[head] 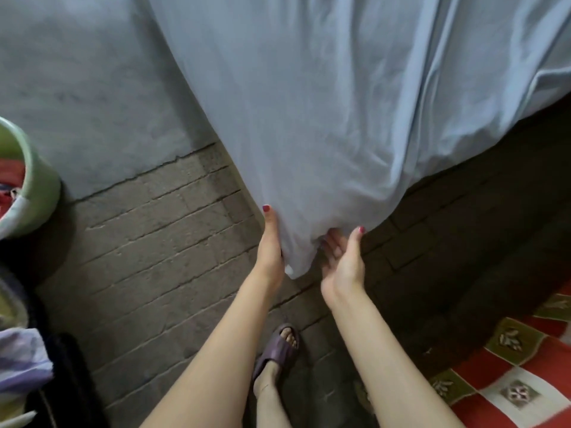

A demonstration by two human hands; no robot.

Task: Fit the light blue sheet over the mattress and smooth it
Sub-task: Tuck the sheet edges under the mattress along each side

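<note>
The sheet (309, 103) was light blue and soft, creased in long folds on the right. It spread across the far side and narrowed to a hanging corner in the near middle, drawn down over the edge. The mattress was hidden beneath it.

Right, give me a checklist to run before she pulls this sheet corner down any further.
1. Left hand grips the light blue sheet corner: ok.
2. Right hand grips it from the other side: ok, fingers tucked under the fabric.
3. Mattress corner seated in the sheet: cannot tell, hidden.
4. Sheet smooth: not ok, folds run along the right.
5. Footing: ok, slippered foot on brick floor.
</note>
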